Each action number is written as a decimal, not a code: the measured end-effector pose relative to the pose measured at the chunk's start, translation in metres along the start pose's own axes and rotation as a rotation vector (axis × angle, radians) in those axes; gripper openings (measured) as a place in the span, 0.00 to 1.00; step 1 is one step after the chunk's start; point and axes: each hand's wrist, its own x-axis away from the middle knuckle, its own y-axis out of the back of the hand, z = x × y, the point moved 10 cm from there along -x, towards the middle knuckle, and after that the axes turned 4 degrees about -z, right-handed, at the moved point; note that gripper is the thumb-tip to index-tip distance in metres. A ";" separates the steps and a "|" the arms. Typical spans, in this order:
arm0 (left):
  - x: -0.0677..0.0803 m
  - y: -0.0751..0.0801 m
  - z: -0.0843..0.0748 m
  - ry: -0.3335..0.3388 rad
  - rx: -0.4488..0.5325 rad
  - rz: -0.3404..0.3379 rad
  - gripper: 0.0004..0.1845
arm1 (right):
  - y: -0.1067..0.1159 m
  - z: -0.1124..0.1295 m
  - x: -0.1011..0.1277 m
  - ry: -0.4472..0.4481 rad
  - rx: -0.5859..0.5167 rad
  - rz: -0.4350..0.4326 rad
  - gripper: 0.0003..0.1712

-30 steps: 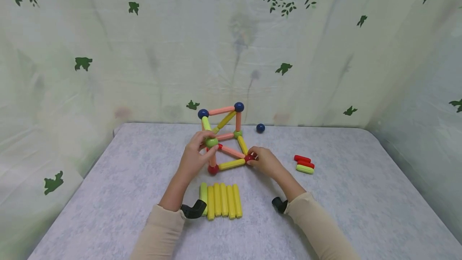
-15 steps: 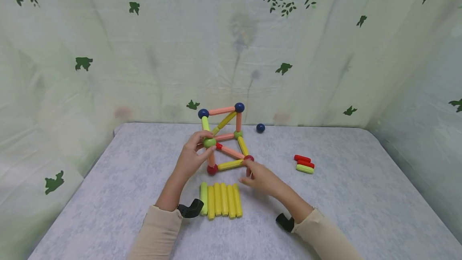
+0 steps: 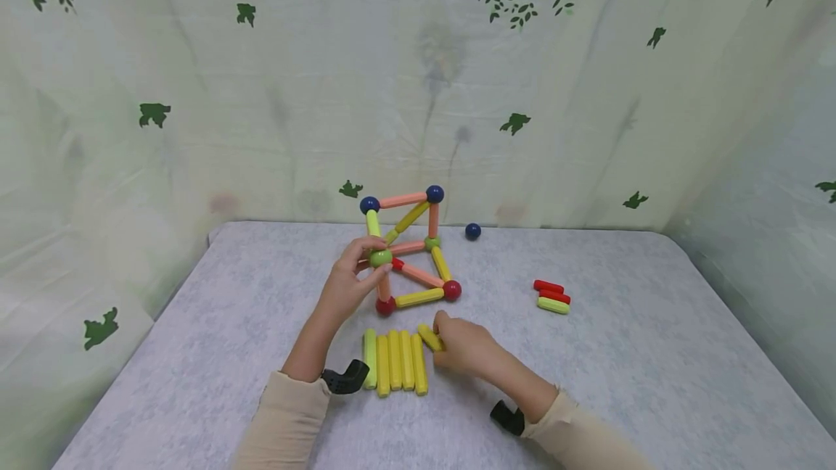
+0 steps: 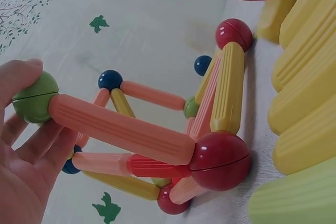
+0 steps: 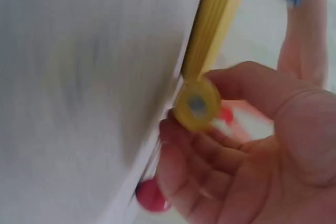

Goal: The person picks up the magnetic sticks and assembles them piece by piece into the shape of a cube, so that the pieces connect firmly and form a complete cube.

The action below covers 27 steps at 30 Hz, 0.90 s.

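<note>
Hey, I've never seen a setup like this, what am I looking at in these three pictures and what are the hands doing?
A person wears three cameras: one on the head, one on each wrist. On the grey table stands a frame of rods and balls. The left hand pinches its green ball, seen close in the left wrist view. The right hand grips a yellow rod beside a row of yellow rods; the blurred right wrist view shows that rod's end. Farther off lie a blue ball and three short rods.

A grey mottled table [image 3: 196, 354] fills the lower frame. Behind it, across the upper frame, hangs a pale curtain [image 3: 261, 107] printed with green leaves, evenly lit.
</note>
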 end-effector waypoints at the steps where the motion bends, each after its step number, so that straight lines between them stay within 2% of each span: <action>1: 0.000 0.000 0.000 0.003 0.002 0.003 0.18 | 0.007 0.000 -0.003 0.014 -0.036 -0.027 0.15; 4: 0.000 -0.001 0.001 0.014 0.008 0.008 0.19 | 0.032 0.000 -0.013 0.085 -0.181 -0.114 0.11; 7: 0.000 -0.001 0.001 0.029 0.005 0.011 0.20 | 0.058 0.001 -0.021 0.158 -0.311 -0.204 0.11; 13: 0.000 0.000 -0.002 0.037 0.021 0.015 0.21 | 0.098 0.004 -0.035 0.214 -0.442 -0.350 0.14; 17: 0.001 0.000 -0.015 0.020 0.041 0.016 0.20 | 0.109 0.009 -0.043 0.250 -0.472 -0.354 0.14; 19: 0.001 0.000 -0.017 0.014 0.047 0.016 0.20 | 0.111 0.012 -0.046 0.271 -0.459 -0.342 0.14; 27: -0.002 -0.005 0.000 0.011 -0.019 0.001 0.21 | 0.113 0.014 -0.051 0.289 -0.478 -0.331 0.14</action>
